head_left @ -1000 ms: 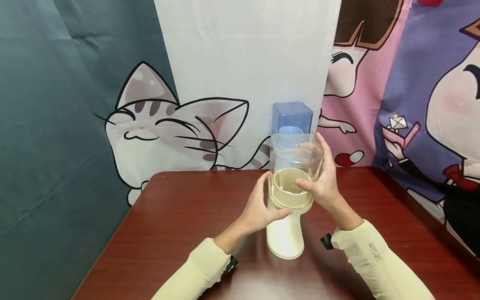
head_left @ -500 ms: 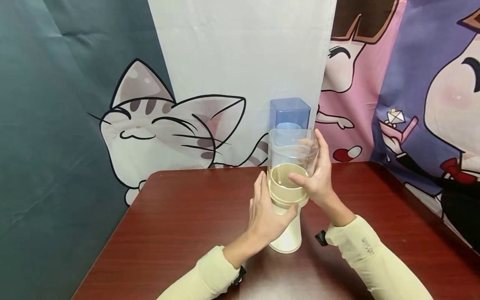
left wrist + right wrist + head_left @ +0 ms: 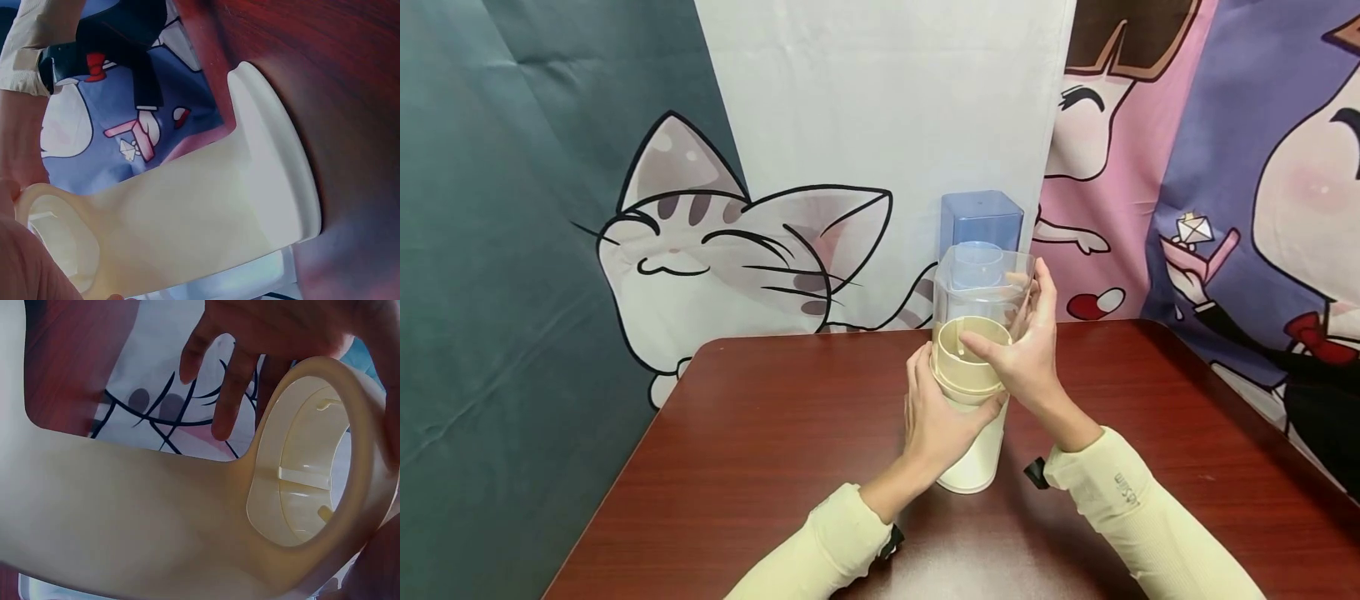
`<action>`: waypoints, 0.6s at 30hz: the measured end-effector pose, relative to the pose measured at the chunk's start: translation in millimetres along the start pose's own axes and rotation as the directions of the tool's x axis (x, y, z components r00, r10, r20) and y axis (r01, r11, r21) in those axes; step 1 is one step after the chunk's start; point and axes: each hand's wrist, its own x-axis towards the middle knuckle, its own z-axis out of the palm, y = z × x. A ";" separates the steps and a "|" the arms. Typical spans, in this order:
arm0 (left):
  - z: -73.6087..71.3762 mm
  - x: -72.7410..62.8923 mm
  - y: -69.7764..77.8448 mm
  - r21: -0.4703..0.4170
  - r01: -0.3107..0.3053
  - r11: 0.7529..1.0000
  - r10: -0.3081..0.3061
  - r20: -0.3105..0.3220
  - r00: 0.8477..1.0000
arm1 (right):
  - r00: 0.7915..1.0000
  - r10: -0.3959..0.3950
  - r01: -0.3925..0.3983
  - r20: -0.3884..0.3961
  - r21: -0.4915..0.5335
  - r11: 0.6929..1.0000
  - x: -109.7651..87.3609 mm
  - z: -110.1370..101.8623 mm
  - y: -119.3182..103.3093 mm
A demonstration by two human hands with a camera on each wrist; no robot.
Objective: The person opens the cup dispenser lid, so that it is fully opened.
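Note:
A cream plastic stand [image 3: 973, 467] with a ring [image 3: 973, 375] at its top stands upright on the table in the head view. Above the ring rises a clear, open-topped sleeve [image 3: 951, 304]. My left hand [image 3: 942, 421] grips the ring from the left, thumb across its front. On the right side, my right hand [image 3: 1033, 350] holds the clear sleeve, its thumb over the ring's rim. From below, the right wrist view shows the ring's hollow inside [image 3: 306, 450] with small ribs, and left fingers [image 3: 231, 394] spread behind. The left wrist view shows the stand's broad foot [image 3: 278, 162] on the table.
A translucent blue box [image 3: 981, 212] shows behind the clear sleeve, near the back of the dark red table [image 3: 790, 433]. A printed cloth [image 3: 880, 100] with cartoon figures hangs right behind the table's far edge.
The left hand has turned and slid rightward along the ring, its thumb now farther across the front. The stand appears slightly higher and more upright; the right hand keeps its place on the sleeve.

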 end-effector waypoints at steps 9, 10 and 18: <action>4.9 2.8 -4.8 -0.031 0.003 1.000 -0.003 -0.019 1.000 | 1.000 -0.002 0.002 0.012 0.012 1.000 -1.0 2.2 -0.4; 5.6 2.9 -4.9 -0.031 0.008 0.999 -0.009 -0.024 1.000 | 1.000 0.005 -0.005 0.010 0.006 1.000 -1.2 2.4 -1.2; 7.8 1.1 -1.6 -0.045 0.051 0.998 -0.053 -0.043 0.998 | 0.998 0.049 -0.047 0.025 -0.080 0.996 -3.4 3.8 -6.2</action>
